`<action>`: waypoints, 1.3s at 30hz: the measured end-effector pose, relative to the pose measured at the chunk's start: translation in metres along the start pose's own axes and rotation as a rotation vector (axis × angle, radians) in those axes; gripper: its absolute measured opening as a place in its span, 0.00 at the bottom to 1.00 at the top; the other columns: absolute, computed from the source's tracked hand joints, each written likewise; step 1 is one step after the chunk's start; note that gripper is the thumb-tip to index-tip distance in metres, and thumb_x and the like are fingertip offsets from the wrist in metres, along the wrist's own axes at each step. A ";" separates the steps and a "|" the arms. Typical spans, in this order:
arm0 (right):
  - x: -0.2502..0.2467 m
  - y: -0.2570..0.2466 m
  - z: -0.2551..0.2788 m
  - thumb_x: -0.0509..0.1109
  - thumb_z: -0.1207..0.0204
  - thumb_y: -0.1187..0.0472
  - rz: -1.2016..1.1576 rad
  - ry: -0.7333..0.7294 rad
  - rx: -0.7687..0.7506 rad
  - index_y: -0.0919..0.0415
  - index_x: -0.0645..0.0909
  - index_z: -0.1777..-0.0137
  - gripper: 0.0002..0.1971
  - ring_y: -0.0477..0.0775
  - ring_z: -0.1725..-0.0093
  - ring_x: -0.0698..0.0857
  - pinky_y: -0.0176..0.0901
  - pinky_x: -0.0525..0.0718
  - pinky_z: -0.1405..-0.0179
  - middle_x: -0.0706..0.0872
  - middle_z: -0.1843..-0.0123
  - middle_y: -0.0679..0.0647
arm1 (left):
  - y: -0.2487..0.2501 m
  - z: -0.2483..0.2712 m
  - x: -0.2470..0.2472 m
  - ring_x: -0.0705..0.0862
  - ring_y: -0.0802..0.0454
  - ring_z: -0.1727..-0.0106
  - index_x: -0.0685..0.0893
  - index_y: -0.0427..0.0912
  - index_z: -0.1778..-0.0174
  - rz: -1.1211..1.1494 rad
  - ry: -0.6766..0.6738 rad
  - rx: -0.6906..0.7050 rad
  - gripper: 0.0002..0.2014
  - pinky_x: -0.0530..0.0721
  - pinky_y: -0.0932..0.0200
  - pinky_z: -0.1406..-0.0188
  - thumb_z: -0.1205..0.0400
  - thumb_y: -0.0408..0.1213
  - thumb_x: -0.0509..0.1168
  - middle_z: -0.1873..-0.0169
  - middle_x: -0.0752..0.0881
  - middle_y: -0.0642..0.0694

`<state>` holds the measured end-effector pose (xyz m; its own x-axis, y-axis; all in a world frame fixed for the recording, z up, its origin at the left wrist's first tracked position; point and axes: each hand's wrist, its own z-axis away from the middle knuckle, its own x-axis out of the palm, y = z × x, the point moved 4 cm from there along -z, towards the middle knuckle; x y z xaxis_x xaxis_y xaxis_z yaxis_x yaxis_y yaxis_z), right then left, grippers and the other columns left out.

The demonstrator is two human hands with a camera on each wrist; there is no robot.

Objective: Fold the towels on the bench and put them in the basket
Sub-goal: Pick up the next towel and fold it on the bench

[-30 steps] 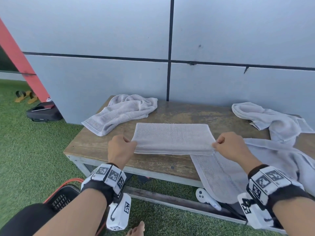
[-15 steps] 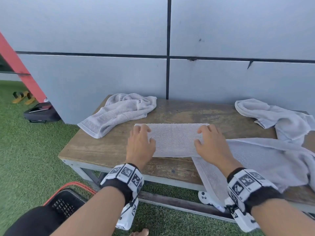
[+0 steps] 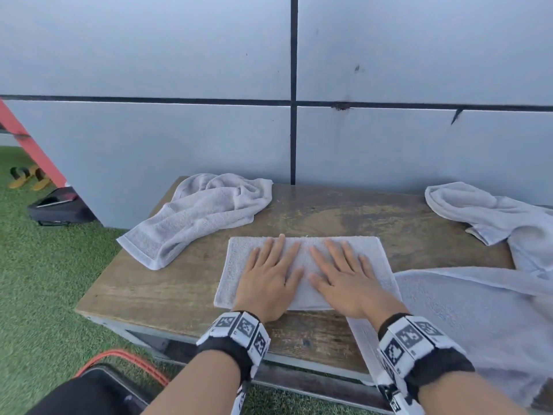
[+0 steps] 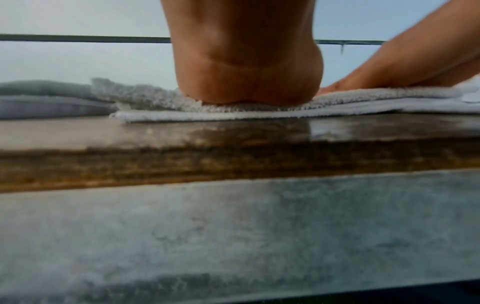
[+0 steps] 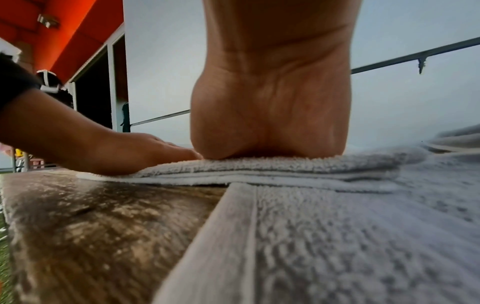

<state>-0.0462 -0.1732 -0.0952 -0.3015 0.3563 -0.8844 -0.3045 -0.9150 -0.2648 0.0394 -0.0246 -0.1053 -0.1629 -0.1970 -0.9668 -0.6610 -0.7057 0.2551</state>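
A folded grey towel (image 3: 236,271) lies flat on the wooden bench (image 3: 167,292), near its front edge. My left hand (image 3: 270,274) and right hand (image 3: 344,274) press on it side by side, palms down, fingers straight and spread. The left wrist view shows my left palm (image 4: 246,82) pressing the folded towel (image 4: 363,102). Seen from the right wrist, my right palm (image 5: 270,123) sits on the layered towel (image 5: 285,170). A crumpled towel (image 3: 203,214) lies at the back left, another towel (image 3: 484,214) at the back right. A spread towel (image 3: 478,319) hangs over the front right edge. The basket (image 3: 119,381) stands on the grass at lower left.
A grey panelled wall (image 3: 293,85) rises right behind the bench. Artificial grass (image 3: 39,295) covers the ground. A black bag (image 3: 59,208) and yellow sandals (image 3: 27,178) lie at the far left by a red beam (image 3: 33,145).
One second ago both hands pinched the folded towel's side edges. They laid it down and moved inward; now both palms lie flat together on its middle.
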 end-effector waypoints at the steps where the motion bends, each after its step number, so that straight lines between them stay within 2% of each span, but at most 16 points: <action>1: 0.000 0.004 0.001 0.39 0.16 0.31 -0.003 0.011 0.008 0.32 0.29 0.17 0.32 0.47 0.19 0.19 0.56 0.26 0.18 0.20 0.17 0.40 | -0.001 0.001 -0.001 0.36 0.55 0.12 0.43 0.63 0.12 0.004 0.002 -0.008 0.29 0.37 0.50 0.13 0.11 0.60 0.40 0.12 0.39 0.55; 7: -0.006 0.024 0.005 0.38 0.16 0.32 0.000 0.069 0.062 0.35 0.30 0.16 0.33 0.46 0.17 0.23 0.53 0.30 0.16 0.23 0.16 0.39 | -0.013 0.002 -0.004 0.36 0.56 0.12 0.43 0.62 0.12 -0.001 0.004 -0.087 0.31 0.36 0.52 0.13 0.12 0.62 0.39 0.12 0.40 0.55; 11: -0.009 0.028 0.011 0.38 0.16 0.33 0.009 0.050 0.095 0.36 0.30 0.16 0.32 0.46 0.16 0.26 0.60 0.33 0.16 0.25 0.15 0.40 | -0.022 0.005 -0.007 0.36 0.55 0.12 0.42 0.61 0.12 0.008 -0.031 -0.145 0.32 0.35 0.51 0.13 0.12 0.63 0.39 0.12 0.39 0.54; 12: -0.012 0.026 0.015 0.39 0.15 0.33 0.033 0.069 0.104 0.37 0.34 0.15 0.32 0.48 0.14 0.29 0.61 0.36 0.16 0.29 0.14 0.41 | -0.022 0.006 -0.007 0.36 0.55 0.12 0.42 0.61 0.12 0.003 -0.036 -0.159 0.32 0.36 0.50 0.13 0.12 0.64 0.39 0.12 0.39 0.53; 14: -0.022 0.016 0.023 0.47 0.14 0.37 0.132 0.230 0.095 0.44 0.56 0.17 0.28 0.58 0.15 0.51 0.59 0.52 0.18 0.54 0.15 0.50 | -0.022 0.007 -0.008 0.37 0.53 0.12 0.41 0.60 0.12 -0.009 -0.027 -0.197 0.33 0.37 0.48 0.13 0.13 0.64 0.39 0.12 0.40 0.52; 16: -0.032 -0.001 0.035 0.53 0.15 0.44 0.192 0.383 0.063 0.53 0.72 0.36 0.17 0.57 0.35 0.73 0.52 0.74 0.34 0.76 0.37 0.53 | -0.020 0.009 -0.008 0.36 0.51 0.12 0.41 0.59 0.12 0.007 -0.025 -0.252 0.33 0.36 0.47 0.13 0.13 0.63 0.39 0.12 0.39 0.50; 18: -0.033 -0.016 0.042 0.54 0.15 0.47 0.122 0.353 -0.004 0.55 0.72 0.49 0.12 0.52 0.55 0.82 0.49 0.81 0.53 0.83 0.55 0.50 | -0.020 0.013 -0.009 0.37 0.49 0.12 0.41 0.58 0.12 0.029 -0.028 -0.329 0.33 0.36 0.45 0.13 0.13 0.63 0.39 0.11 0.40 0.49; 19: -0.030 -0.022 0.045 0.55 0.15 0.48 0.100 0.320 -0.034 0.55 0.71 0.50 0.11 0.51 0.61 0.82 0.49 0.82 0.58 0.83 0.60 0.50 | -0.020 0.016 -0.010 0.37 0.48 0.12 0.41 0.57 0.12 0.039 -0.027 -0.369 0.33 0.37 0.45 0.13 0.13 0.63 0.39 0.11 0.41 0.48; 21: -0.029 -0.027 0.046 0.56 0.15 0.50 0.087 0.340 -0.085 0.55 0.73 0.45 0.10 0.51 0.62 0.81 0.50 0.83 0.59 0.82 0.60 0.50 | -0.019 0.023 -0.015 0.42 0.45 0.12 0.44 0.55 0.11 0.025 -0.023 -0.430 0.34 0.41 0.44 0.13 0.13 0.63 0.40 0.11 0.45 0.45; 25: -0.030 -0.033 0.043 0.54 0.13 0.53 0.019 0.313 -0.091 0.56 0.68 0.27 0.18 0.56 0.44 0.79 0.52 0.83 0.48 0.79 0.40 0.56 | -0.016 0.038 -0.036 0.62 0.39 0.20 0.61 0.48 0.16 -0.077 -0.002 -0.511 0.38 0.61 0.42 0.23 0.18 0.68 0.48 0.21 0.65 0.38; 28: -0.031 -0.039 0.048 0.56 0.14 0.54 0.030 0.329 -0.088 0.56 0.67 0.24 0.20 0.60 0.34 0.75 0.54 0.80 0.39 0.75 0.33 0.58 | -0.022 0.052 -0.049 0.72 0.37 0.25 0.68 0.44 0.22 -0.078 -0.051 -0.577 0.41 0.64 0.40 0.25 0.22 0.72 0.54 0.26 0.74 0.36; 31: -0.024 -0.047 0.056 0.55 0.15 0.54 0.067 0.282 -0.110 0.55 0.72 0.33 0.14 0.58 0.42 0.78 0.54 0.80 0.45 0.79 0.40 0.55 | -0.029 0.066 -0.055 0.82 0.42 0.36 0.79 0.41 0.37 -0.013 -0.095 -0.609 0.37 0.69 0.41 0.28 0.24 0.72 0.57 0.40 0.85 0.42; 33: -0.015 -0.051 0.061 0.55 0.14 0.55 0.045 0.201 -0.136 0.55 0.71 0.30 0.16 0.58 0.42 0.79 0.55 0.80 0.43 0.80 0.38 0.55 | -0.030 0.075 -0.058 0.85 0.44 0.47 0.82 0.42 0.53 0.078 -0.119 -0.590 0.31 0.76 0.43 0.33 0.25 0.71 0.59 0.53 0.88 0.46; 34: -0.012 -0.052 0.063 0.55 0.14 0.56 0.020 0.183 -0.140 0.55 0.70 0.26 0.18 0.59 0.37 0.79 0.55 0.80 0.39 0.78 0.33 0.56 | -0.030 0.079 -0.059 0.86 0.45 0.50 0.82 0.43 0.54 0.150 -0.134 -0.579 0.28 0.81 0.45 0.38 0.25 0.68 0.62 0.57 0.87 0.47; 36: -0.006 -0.053 0.069 0.56 0.14 0.57 -0.021 0.170 -0.135 0.55 0.64 0.19 0.23 0.61 0.27 0.74 0.55 0.78 0.32 0.69 0.21 0.57 | -0.028 0.086 -0.062 0.85 0.48 0.57 0.82 0.40 0.52 0.303 -0.165 -0.549 0.21 0.85 0.53 0.53 0.23 0.57 0.67 0.61 0.85 0.47; 39: 0.001 -0.059 0.080 0.57 0.15 0.60 0.015 0.188 -0.132 0.52 0.59 0.16 0.27 0.64 0.17 0.60 0.58 0.69 0.23 0.51 0.13 0.56 | -0.026 0.094 -0.067 0.82 0.50 0.60 0.79 0.34 0.41 0.462 -0.171 -0.518 0.23 0.79 0.58 0.66 0.24 0.49 0.66 0.58 0.83 0.46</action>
<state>-0.1012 -0.1040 -0.0500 -0.1277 0.3119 -0.9415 -0.1768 -0.9412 -0.2878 -0.0017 0.0706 -0.0490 -0.4828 -0.4746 -0.7360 -0.0710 -0.8164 0.5731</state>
